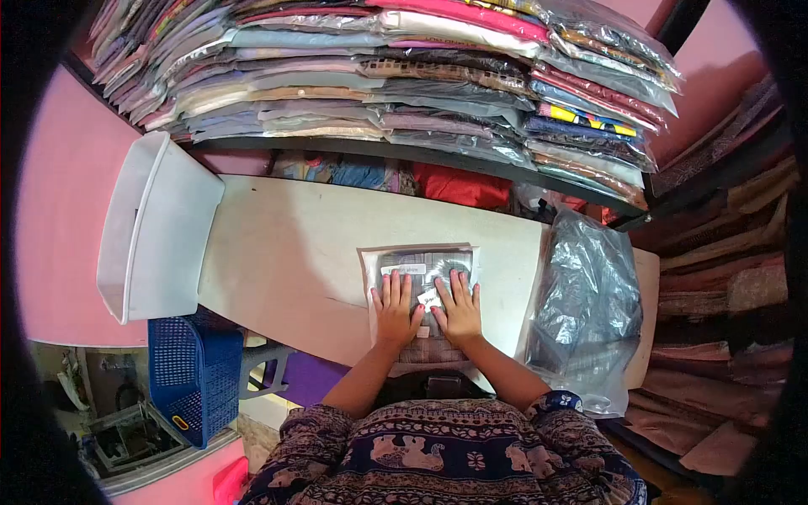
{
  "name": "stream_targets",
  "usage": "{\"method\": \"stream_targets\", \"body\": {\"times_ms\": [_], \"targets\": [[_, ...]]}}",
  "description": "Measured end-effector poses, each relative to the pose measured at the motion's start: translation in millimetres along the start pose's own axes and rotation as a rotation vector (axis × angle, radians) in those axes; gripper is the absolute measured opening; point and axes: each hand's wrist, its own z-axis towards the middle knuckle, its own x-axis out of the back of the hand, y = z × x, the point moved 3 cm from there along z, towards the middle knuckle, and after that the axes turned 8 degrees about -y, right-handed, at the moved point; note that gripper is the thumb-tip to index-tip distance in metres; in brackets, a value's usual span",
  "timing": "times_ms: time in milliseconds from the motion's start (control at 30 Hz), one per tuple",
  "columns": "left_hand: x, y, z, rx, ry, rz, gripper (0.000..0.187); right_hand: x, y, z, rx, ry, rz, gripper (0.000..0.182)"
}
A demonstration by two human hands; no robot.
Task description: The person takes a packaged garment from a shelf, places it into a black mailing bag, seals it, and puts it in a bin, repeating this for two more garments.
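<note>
Label text on the bagged garment (418, 278) is illegible. Left hand (395, 307) and right hand (457, 308) press flat on it, fingers spread, grasping nothing.

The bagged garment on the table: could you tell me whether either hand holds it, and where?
Neither grips it. Left hand and right hand press flat on the bagged garment, near its lower middle.

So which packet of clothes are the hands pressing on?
The flat clear packet lying alone on the white table. Both the left hand and right hand rest on it; the other packets sit stacked on the shelf above.
</note>
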Motion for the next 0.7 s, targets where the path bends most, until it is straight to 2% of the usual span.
{"method": "stream_targets", "body": {"times_ms": [133,600,700], "targets": [[0.4,-0.7,3.3,0.026,-0.072,-0.004,0.071,-5.9,4.0,3.7,-0.008,-0.026,-0.018,0.06],[1.2,-2.1,9.6,0.001,-0.104,0.006,0.071,-5.1,5.5,6.7,-0.022,0.004,-0.042,0.059],[-1.5,-2.8,8.8,-0.024,-0.056,-0.007,0.072,-9.2,8.0,6.3,-0.012,0.026,-0.045,0.059]]}}
